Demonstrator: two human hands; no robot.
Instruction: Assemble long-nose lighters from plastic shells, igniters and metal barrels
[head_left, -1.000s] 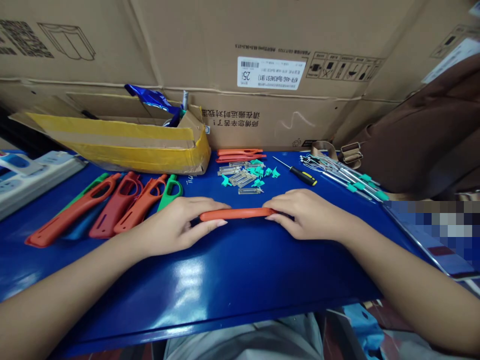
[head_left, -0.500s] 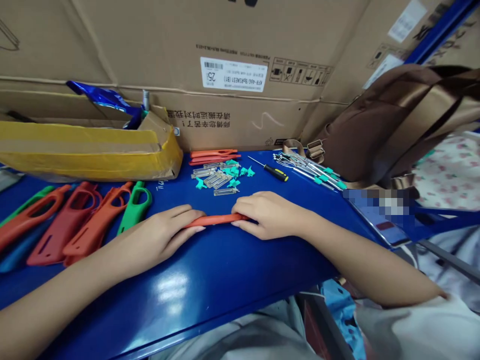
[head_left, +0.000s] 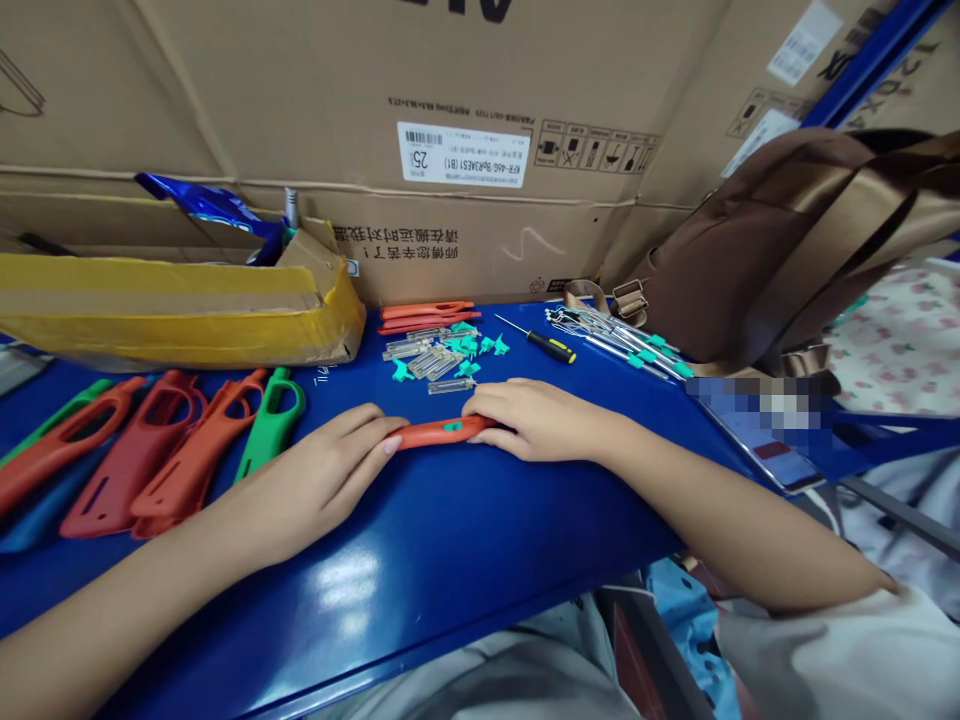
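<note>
Between my two hands an orange lighter casing [head_left: 431, 433] lies sideways just over the blue table, with a small green piece showing in its face. My left hand [head_left: 341, 455] is closed on its left end, and my right hand [head_left: 517, 418] grips the right end; the fingers cover both ends. Beyond the casing lie clear lighter tanks [head_left: 436, 362], teal plastic triggers [head_left: 465, 345] and a few orange casings [head_left: 427, 315]. A black and yellow screwdriver [head_left: 551, 346] rests behind my right hand.
Several coloured casings [head_left: 180, 450] lie at the left. A yellow-taped box [head_left: 172, 315] stands behind them. At the right are metal rods with wires [head_left: 615, 335], a phone [head_left: 757, 440] and a brown bag [head_left: 742, 250]. Cardboard [head_left: 525, 230] walls the back.
The orange casing has turned in my hands, so its face with the green piece now shows. Both hands still hold its ends, in almost the same place.
</note>
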